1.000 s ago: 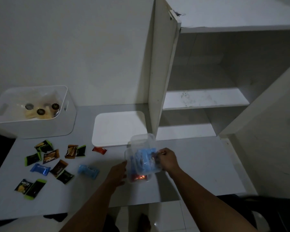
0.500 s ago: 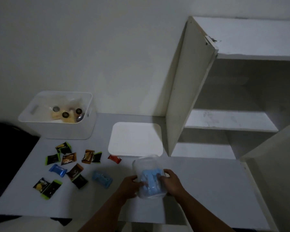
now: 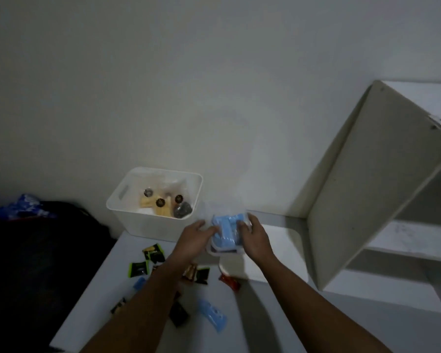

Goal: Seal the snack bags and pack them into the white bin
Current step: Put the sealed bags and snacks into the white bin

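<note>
I hold a clear snack bag (image 3: 225,231) with blue packets inside, lifted above the table just right of the white bin (image 3: 148,220). My left hand (image 3: 192,238) grips its left side and my right hand (image 3: 253,236) grips its right side. The bin stands against the wall and holds a bag of tan snacks with dark round labels (image 3: 161,205). Several loose wrapped snacks (image 3: 150,261) lie on the table, partly hidden under my left forearm, along with a blue packet (image 3: 213,314) and a red one (image 3: 229,281).
A white lid or board (image 3: 278,256) lies flat on the table under my right hand. An open white cabinet with shelves (image 3: 382,200) stands at the right. A dark surface with a blue item (image 3: 23,207) lies left of the table.
Both hands have carried the clear bag up and leftward, from the table's front toward the white bin. The view has swung left, so the cabinet now sits at the right.
</note>
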The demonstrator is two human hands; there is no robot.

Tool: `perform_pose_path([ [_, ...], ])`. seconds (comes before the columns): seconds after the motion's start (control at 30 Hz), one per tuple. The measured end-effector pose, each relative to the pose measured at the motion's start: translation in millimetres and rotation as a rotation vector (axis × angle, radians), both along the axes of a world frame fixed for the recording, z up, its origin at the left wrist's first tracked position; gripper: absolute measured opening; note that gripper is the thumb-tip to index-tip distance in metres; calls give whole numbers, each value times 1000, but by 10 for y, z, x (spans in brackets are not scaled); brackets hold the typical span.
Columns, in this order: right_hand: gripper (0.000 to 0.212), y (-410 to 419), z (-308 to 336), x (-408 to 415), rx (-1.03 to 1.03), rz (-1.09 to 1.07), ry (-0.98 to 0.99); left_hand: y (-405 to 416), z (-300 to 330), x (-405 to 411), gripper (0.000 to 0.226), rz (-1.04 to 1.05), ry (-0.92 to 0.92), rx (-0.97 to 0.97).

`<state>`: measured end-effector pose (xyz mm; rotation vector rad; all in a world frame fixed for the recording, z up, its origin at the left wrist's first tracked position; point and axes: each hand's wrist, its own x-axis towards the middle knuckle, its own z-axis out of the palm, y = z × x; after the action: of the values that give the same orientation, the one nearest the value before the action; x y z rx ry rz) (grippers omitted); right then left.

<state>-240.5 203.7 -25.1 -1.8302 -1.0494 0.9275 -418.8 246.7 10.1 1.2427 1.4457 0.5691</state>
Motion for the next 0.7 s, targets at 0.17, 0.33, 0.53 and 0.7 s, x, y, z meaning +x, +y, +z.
perform_pose_path([
  [0.17, 59, 1001, 467, -699, 35, 79, -103, 1014, 308, -665, 50, 40, -15, 1],
  [0.33, 69, 1843, 463, -1227, -126, 127, -159, 1888, 265, -1160, 29, -42, 87, -59],
  [0.53, 72, 2407, 165, -1584, -411, 96, -152, 2680, -202, -1492, 37, -271, 125, -368],
  [0.7, 100, 2852, -809, -1498, -611, 117, -168, 2965, -619, -1514, 40, -451, 214, -520],
])
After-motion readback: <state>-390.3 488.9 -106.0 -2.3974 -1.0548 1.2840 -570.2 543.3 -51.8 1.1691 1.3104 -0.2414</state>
